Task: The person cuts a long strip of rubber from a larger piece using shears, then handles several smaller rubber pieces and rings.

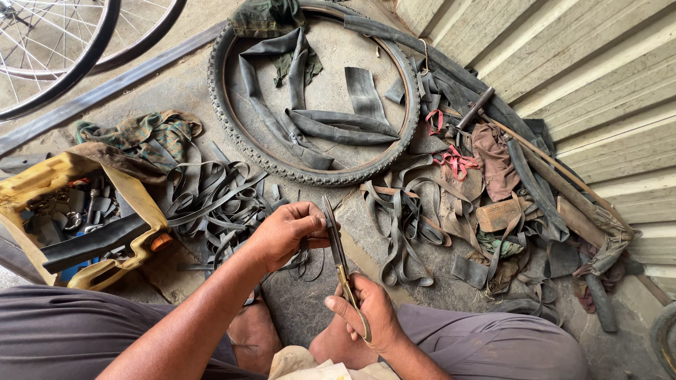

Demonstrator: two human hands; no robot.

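Black tyre, black rubber strips, a worn yellow toolbox, brass-coloured scissor handles, red cords, camouflage-patterned cloth.

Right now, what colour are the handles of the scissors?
The scissors' handles are golden yellow, brass-like, held in the right hand. The head view shows it best.

R hand grips scissors, L hand pinches rubber strip at blades; tyre beyond.
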